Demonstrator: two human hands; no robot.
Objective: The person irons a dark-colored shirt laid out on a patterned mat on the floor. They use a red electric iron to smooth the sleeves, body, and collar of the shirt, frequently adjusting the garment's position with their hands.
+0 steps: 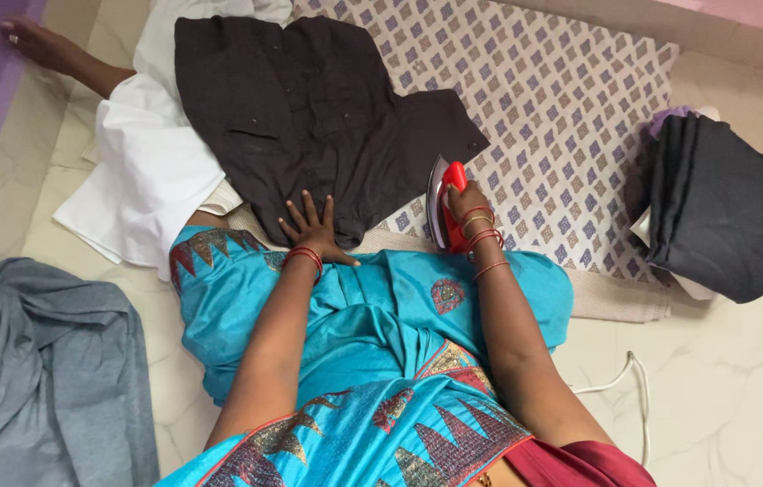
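Now your left hand (pixel 311 225) lies open, flat on the dark brown cotton shirt (pixel 309 113); at three o'clock, your right hand (pixel 470 209) grips the upright red electric iron (pixel 446 206).

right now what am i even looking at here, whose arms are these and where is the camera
There is no machine here. The one picture comes from a camera worn on a person's head, looking down, so the two arms reaching away from the bottom edge are that person's own. They sit on a pale floor in a turquoise garment.

The left hand lies flat, fingers spread, on a dark brown shirt spread over a patterned cloth. The right hand has its grip closed around the red handle of an iron, which stands tipped up at the shirt's edge. A white cord lies on the floor at right.

Around this: white cloth under the shirt's left side, a grey cloth at lower left, and a folded dark pile at right. A bare foot shows at top left.
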